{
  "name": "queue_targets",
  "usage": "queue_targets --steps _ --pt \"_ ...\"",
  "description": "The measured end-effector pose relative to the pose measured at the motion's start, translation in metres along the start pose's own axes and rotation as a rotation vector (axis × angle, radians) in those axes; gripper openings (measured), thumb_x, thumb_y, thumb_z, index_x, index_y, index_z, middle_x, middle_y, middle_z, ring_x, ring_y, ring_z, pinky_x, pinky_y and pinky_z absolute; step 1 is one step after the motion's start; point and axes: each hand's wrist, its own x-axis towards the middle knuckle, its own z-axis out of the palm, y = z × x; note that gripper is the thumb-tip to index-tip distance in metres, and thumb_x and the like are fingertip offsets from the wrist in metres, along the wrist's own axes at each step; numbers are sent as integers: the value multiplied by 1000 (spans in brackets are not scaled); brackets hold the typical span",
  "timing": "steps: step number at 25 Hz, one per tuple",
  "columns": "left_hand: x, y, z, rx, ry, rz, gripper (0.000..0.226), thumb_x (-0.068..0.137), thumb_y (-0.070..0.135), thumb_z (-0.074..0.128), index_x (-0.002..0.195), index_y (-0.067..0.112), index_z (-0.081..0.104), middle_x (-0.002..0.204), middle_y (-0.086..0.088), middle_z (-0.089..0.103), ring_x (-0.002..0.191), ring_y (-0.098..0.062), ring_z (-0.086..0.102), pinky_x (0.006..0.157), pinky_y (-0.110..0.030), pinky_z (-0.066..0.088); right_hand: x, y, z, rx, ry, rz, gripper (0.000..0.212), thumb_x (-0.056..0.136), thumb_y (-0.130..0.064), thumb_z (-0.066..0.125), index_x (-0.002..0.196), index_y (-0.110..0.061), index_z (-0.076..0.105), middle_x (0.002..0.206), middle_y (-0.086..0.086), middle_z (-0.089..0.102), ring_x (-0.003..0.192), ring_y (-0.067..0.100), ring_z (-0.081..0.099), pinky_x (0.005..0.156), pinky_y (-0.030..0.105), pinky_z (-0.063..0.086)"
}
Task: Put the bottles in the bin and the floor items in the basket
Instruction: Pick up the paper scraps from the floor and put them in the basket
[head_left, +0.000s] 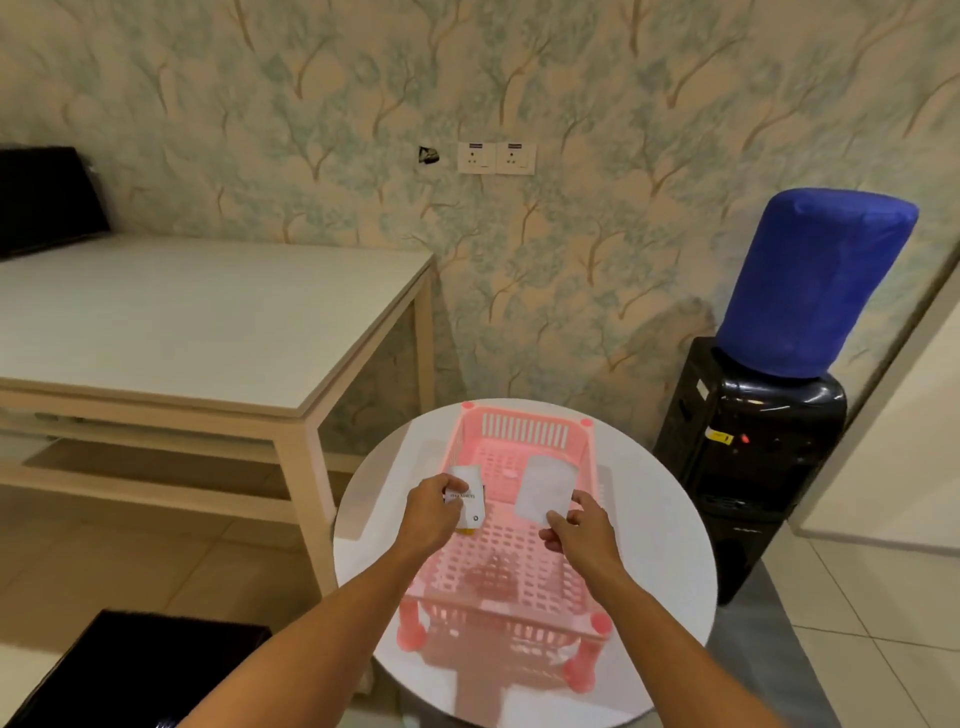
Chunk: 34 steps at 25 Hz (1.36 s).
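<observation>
A pink slotted basket stands on a round white table. My left hand grips a small white box with print and a yellow edge over the basket's left rim. My right hand pinches the near corner of a flat white packet, which hangs over the basket's inside. No bottles or bin show in view.
A large white table stands to the left against the wallpapered wall. A black water dispenser with a blue-covered jug stands at the right. A black object sits at the lower left. Tiled floor lies around.
</observation>
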Motion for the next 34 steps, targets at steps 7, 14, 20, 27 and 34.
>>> queue_targets --steps 7,14,20,27,34 --pt "86 -11 11 38 -143 12 30 92 -2 60 120 8 64 129 -12 62 111 -27 62 72 -21 51 56 10 23 -158 105 181 44 96 -2 60 136 -13 47 112 15 69 72 18 76 62 27 61" --pt "156 -3 29 -1 -278 -3 39 95 -2 55 133 7 56 137 -13 56 105 -24 61 71 -22 56 104 4 47 -178 208 325 46 92 2 61 134 -12 47 114 16 68 69 20 75 61 31 62" --pt "184 -2 49 -30 -352 9 36 96 -8 52 130 6 53 131 -4 51 116 -21 54 92 -24 46 129 12 66 -201 249 439 42 88 4 59 128 -10 53 107 14 69 63 20 75 60 36 61" --pt "206 -1 60 -65 -366 -37 21 90 -10 48 85 8 56 87 -5 58 95 -25 58 78 -26 42 140 19 78 -172 277 501 43 87 3 57 127 -10 52 104 13 68 69 24 71 52 27 51" --pt "213 -23 76 -97 -407 -145 43 94 -4 53 136 2 49 121 -5 53 127 -31 50 94 -28 40 138 40 89 -173 305 585 44 89 1 54 132 -9 50 95 17 68 66 24 64 44 25 41"
